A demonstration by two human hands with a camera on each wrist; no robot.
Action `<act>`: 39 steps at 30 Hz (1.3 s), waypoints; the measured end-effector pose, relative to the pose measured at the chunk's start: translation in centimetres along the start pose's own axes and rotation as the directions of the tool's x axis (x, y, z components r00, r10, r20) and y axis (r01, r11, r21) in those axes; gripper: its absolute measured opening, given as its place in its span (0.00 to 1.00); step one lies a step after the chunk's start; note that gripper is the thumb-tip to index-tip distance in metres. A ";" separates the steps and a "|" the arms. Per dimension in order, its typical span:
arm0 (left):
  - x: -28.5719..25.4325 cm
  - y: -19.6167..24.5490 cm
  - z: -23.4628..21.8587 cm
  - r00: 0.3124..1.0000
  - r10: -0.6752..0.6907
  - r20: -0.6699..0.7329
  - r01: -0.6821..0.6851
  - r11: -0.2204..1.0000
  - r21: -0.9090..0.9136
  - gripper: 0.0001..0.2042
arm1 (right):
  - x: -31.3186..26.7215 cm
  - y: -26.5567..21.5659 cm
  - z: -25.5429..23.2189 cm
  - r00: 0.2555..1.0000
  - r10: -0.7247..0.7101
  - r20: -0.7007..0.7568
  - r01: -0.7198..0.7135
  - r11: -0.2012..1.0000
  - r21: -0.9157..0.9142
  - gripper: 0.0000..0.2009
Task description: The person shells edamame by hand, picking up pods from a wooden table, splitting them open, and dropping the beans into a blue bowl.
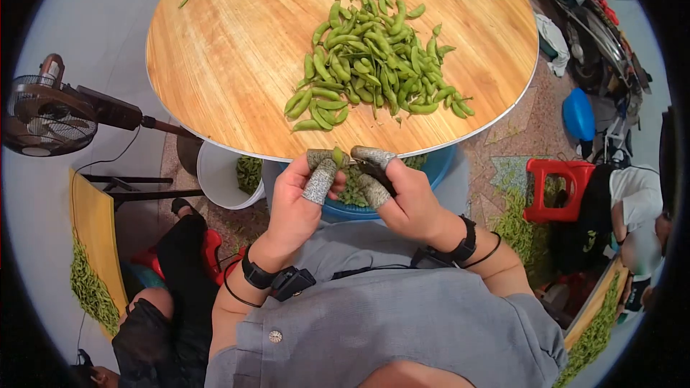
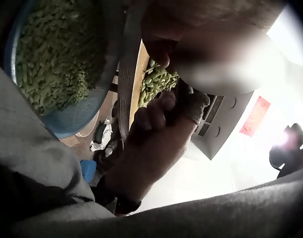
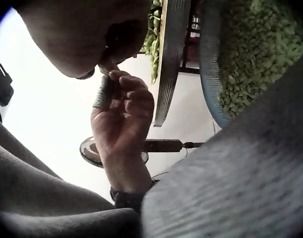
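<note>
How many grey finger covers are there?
4 grey finger covers: two on the left hand, two on the right hand. Tucked-in fingers might hide more.

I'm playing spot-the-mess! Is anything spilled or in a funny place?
Yes, green pods or husks are strewn over the floor by the red stool, as if dropped. One stray pod also lies apart from the piles on the round table.
</note>
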State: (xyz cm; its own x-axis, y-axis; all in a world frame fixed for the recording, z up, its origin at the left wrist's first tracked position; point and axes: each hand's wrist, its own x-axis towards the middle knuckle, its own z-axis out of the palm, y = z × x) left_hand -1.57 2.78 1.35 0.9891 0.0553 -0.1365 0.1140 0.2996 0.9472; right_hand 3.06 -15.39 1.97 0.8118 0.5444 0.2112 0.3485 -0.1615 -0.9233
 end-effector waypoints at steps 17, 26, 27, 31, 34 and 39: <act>0.3 0.2 1.6 0.894 0.407 0.187 -0.393 0.513 0.763 0.06 | 0.0 0.0 -2.4 0.933 0.237 0.271 -0.332 0.860 0.389 0.23; 0.1 0.4 1.3 0.979 0.195 0.061 -0.199 0.837 0.510 0.07 | 0.4 -0.4 -2.9 0.895 0.243 0.373 -0.398 0.814 0.424 0.24; 0.2 0.4 1.3 0.981 0.186 0.049 -0.186 0.847 0.498 0.07 | 0.3 -0.4 -2.9 0.902 0.235 0.362 -0.385 0.817 0.429 0.24; 0.4 0.5 1.5 0.993 0.119 0.014 -0.114 0.898 0.426 0.07 | 0.2 0.0 -3.0 0.915 0.216 0.340 -0.342 0.861 0.376 0.24; 0.7 0.3 1.0 0.944 0.291 0.155 -0.317 0.675 0.666 0.07 | 0.2 1.0 -2.5 0.933 0.177 0.312 -0.291 0.881 0.373 0.24; 1.2 0.0 0.8 0.768 0.476 0.429 -0.585 0.246 0.773 0.05 | 0.4 0.5 -3.3 0.802 0.341 0.491 -0.582 0.631 0.513 0.21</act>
State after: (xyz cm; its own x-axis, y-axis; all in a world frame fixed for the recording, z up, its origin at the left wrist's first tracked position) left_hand -0.27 2.07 1.46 0.8536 -0.2237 0.4703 -0.4780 -0.6951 0.5369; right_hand 5.11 -17.92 2.64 0.5401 0.7854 -0.3025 -0.4929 0.0038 -0.8701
